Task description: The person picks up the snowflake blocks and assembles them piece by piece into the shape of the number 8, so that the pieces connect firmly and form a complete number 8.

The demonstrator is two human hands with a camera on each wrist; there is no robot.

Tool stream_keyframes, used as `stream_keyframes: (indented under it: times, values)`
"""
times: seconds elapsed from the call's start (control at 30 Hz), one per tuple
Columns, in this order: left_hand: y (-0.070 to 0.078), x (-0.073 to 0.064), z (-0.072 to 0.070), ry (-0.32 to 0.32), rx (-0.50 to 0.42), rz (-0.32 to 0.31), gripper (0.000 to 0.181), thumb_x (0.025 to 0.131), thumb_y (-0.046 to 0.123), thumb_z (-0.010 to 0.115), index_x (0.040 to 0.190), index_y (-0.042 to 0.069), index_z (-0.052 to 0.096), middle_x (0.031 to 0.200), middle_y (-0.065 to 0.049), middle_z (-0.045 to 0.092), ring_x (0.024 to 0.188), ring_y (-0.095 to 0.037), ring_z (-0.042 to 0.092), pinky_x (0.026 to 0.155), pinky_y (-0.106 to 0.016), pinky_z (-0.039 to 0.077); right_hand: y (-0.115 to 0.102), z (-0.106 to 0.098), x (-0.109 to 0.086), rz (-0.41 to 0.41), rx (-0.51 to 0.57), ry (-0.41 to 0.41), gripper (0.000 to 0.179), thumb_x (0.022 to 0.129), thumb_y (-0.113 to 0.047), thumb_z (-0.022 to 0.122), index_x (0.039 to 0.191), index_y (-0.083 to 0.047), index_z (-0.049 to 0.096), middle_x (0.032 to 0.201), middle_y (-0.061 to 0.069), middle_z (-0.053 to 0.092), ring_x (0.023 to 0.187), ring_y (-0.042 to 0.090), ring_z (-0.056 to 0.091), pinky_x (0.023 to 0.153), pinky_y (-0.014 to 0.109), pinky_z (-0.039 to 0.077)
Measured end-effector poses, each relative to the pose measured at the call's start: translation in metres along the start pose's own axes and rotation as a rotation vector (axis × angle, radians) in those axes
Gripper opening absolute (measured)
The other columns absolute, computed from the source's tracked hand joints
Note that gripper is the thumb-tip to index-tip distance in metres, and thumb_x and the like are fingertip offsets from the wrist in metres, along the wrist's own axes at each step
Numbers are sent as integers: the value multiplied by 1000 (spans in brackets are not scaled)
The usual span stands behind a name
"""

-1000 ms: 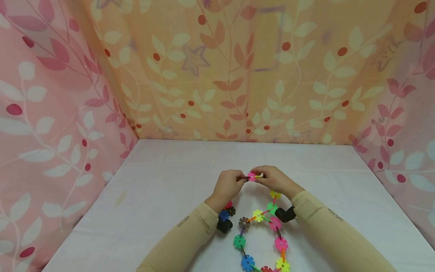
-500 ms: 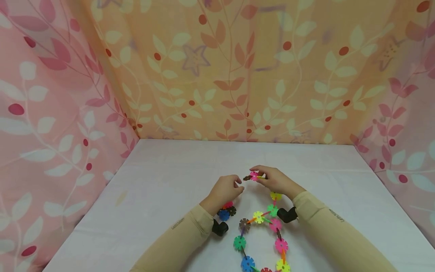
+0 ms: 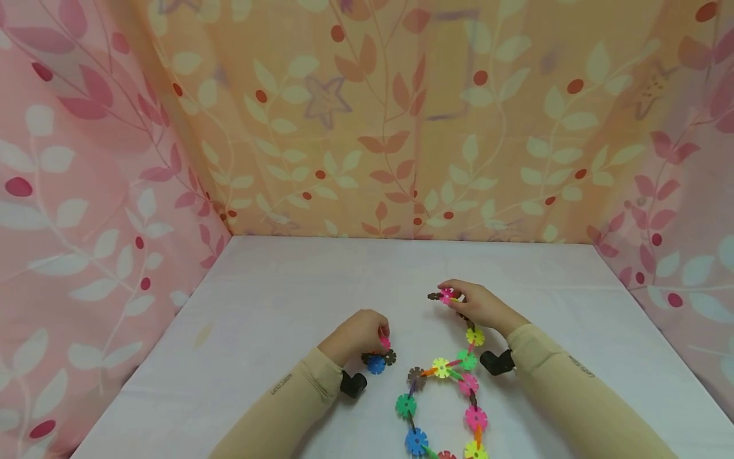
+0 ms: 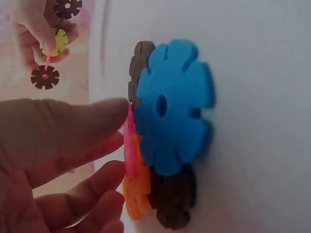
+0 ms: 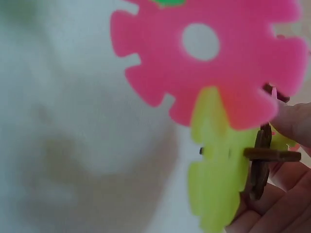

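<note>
My left hand (image 3: 357, 335) is at a small pile of loose flower-shaped plastic discs, left of the linked chain. Its thumb and fingers pinch a pink disc (image 4: 129, 145) seen edge-on. Against that disc lie a blue disc (image 4: 187, 131), an orange disc (image 4: 137, 196) and brown discs (image 4: 172, 201). My right hand (image 3: 484, 307) holds the chain's raised end by a yellow disc (image 4: 59, 43). A pink disc (image 3: 446, 296) and a brown disc (image 3: 434, 296) stick out beyond its fingertips. From there the linked disc chain (image 3: 476, 419) runs down to a loop on the table.
The loop's lower part, past a blue disc (image 3: 417, 441), is cut off by the head view's bottom edge. A white cloth covers the table (image 3: 298, 280). Patterned curtains (image 3: 327, 146) stand behind it and on both sides. Each wrist carries a black camera mount (image 3: 353, 384).
The left hand has let go of the chain's brown end disc, moved down and left to the pile and grasped a pink disc. The right hand has shifted slightly right with the chain end.
</note>
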State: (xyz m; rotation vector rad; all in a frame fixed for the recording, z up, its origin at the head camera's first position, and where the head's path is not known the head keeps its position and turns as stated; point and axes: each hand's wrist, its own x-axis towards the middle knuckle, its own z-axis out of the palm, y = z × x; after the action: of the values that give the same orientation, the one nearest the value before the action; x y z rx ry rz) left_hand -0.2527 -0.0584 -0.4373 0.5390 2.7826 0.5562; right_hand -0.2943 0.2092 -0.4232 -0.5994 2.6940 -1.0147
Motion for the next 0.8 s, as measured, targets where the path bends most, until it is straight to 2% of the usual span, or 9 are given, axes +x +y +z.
stream_keyframes:
  times: [0.17, 0.3, 0.47, 0.53, 0.6, 0.7, 0.8]
  values:
    - [0, -1, 0, 9, 24, -6, 15, 71, 11, 74, 78, 15, 61, 71, 5, 53, 69, -11, 47, 59, -23, 41, 7, -3, -4, 22, 20, -1, 39, 89, -10, 57, 128, -12, 49, 96, 10, 54, 63, 18, 55, 51, 30, 45]
    - [4, -1, -2, 27, -4, -33, 17, 71, 5, 71, 75, 15, 57, 69, 4, 53, 65, -13, 47, 53, -25, 41, 11, -5, -5, 35, 51, -14, 38, 88, -10, 58, 125, -11, 51, 93, 9, 53, 64, 20, 54, 51, 30, 46]
    - [14, 8, -7, 77, -63, -31, 11, 77, 6, 66, 80, 15, 60, 70, 4, 53, 61, -13, 48, 50, -24, 41, 11, -5, -6, 21, 82, -21, 35, 85, -11, 64, 119, -9, 55, 91, 9, 52, 67, 22, 55, 52, 31, 47]
    - [19, 13, -9, 104, -137, -25, 7, 80, 11, 68, 79, 15, 61, 70, 4, 54, 62, -12, 48, 51, -23, 41, 9, -4, -7, 17, 83, -19, 34, 85, -14, 65, 117, -10, 56, 92, 8, 53, 67, 22, 56, 51, 31, 47]
    - [24, 20, -10, 126, -259, -36, 9, 81, 17, 69, 76, 15, 62, 70, 4, 57, 62, -12, 50, 51, -23, 42, 6, -4, -7, 10, 82, -15, 31, 85, -17, 65, 114, -12, 57, 93, 7, 54, 66, 23, 56, 50, 31, 46]
    - [32, 29, -10, 157, -507, -64, 11, 81, 19, 70, 76, 13, 63, 70, 2, 60, 62, -10, 56, 54, -21, 48, 2, -4, -7, 5, 85, -9, 24, 86, -22, 64, 108, -15, 57, 93, 6, 55, 67, 25, 57, 49, 31, 46]
    - [37, 35, -8, 176, -750, -88, 8, 82, 13, 68, 81, 6, 63, 72, -3, 63, 63, -11, 62, 60, -22, 52, -1, -4, -6, 10, 99, -6, 17, 88, -22, 62, 104, -19, 57, 93, 5, 56, 71, 29, 58, 48, 32, 46]
